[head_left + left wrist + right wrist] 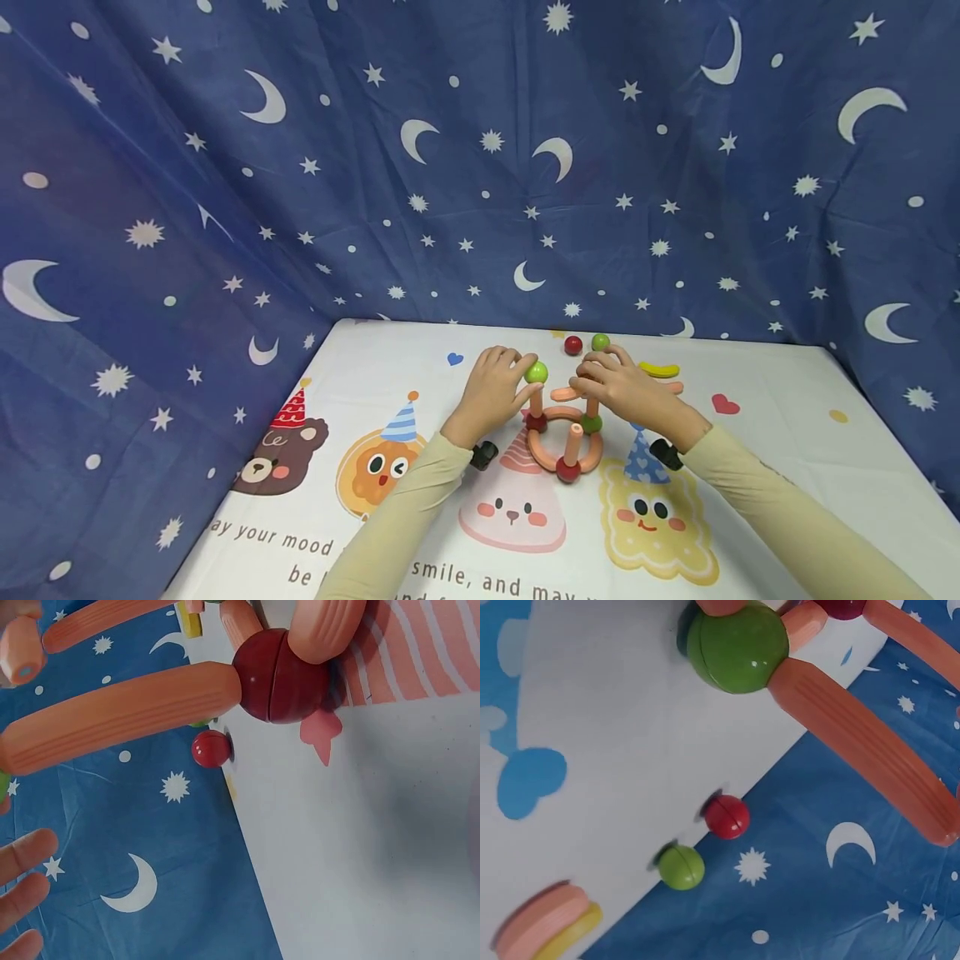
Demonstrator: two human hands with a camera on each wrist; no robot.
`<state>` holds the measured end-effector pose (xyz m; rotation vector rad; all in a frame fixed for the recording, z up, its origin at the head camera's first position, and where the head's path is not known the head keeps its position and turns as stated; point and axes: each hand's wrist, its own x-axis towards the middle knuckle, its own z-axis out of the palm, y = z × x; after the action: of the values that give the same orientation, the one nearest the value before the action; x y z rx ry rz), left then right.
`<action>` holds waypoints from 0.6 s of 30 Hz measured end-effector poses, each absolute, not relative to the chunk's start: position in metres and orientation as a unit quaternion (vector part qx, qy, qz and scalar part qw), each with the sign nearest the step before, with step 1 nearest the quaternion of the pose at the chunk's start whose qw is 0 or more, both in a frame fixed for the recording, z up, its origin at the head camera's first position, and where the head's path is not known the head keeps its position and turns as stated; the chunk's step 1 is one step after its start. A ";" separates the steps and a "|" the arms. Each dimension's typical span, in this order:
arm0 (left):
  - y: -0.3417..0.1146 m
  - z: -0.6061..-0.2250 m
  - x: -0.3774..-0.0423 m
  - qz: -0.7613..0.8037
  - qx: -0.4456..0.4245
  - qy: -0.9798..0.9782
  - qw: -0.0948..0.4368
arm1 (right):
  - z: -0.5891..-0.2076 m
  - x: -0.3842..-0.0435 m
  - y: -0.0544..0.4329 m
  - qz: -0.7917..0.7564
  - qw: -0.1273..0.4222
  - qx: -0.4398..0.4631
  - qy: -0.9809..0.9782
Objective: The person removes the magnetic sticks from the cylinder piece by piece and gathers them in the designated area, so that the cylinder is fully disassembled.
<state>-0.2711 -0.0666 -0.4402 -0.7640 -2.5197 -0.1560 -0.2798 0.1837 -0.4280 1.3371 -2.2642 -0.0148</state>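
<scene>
A ring-shaped frame of curved orange pieces [551, 465] stands on the table, with red and green balls at its joints and upright orange sticks. The front upright stick [573, 446] rises from a red ball [568, 471]. My left hand [487, 394] pinches a light green ball [536, 372] at the top of the left upright stick [127, 712]. My right hand [630, 390] is over the right upright stick [870, 750], which rises from a green ball [739, 649]. It holds an orange stick [566, 393] sideways, pointing left; its fingers hide part of it.
Behind the frame lie a loose red ball [573, 345] and a loose green ball [600, 342]. A yellow curved piece [660, 369] and another orange piece [676, 387] lie right of my right hand. A blue star-patterned curtain [480, 208] hangs at the table's back.
</scene>
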 end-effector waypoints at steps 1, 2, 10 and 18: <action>-0.067 -0.441 -0.271 -0.058 -0.280 -0.926 0.247 | -0.429 -0.279 0.185 -0.005 0.253 0.489 -0.835; -0.067 -0.441 -0.271 -0.060 -0.280 -0.926 0.245 | -0.431 -0.279 0.186 -0.005 0.254 0.488 -0.835; -0.066 -0.440 -0.270 -0.072 -0.276 -0.929 0.235 | -0.433 -0.278 0.195 0.042 0.312 0.497 -0.809; -0.065 -0.440 -0.269 -0.081 -0.277 -0.931 0.224 | -0.421 -0.274 0.226 0.095 0.357 0.455 -0.810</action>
<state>-0.2690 -0.0655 -0.4401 -0.7649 -2.5689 -0.2246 -0.2744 0.2262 -0.4209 1.1743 -2.0916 0.2463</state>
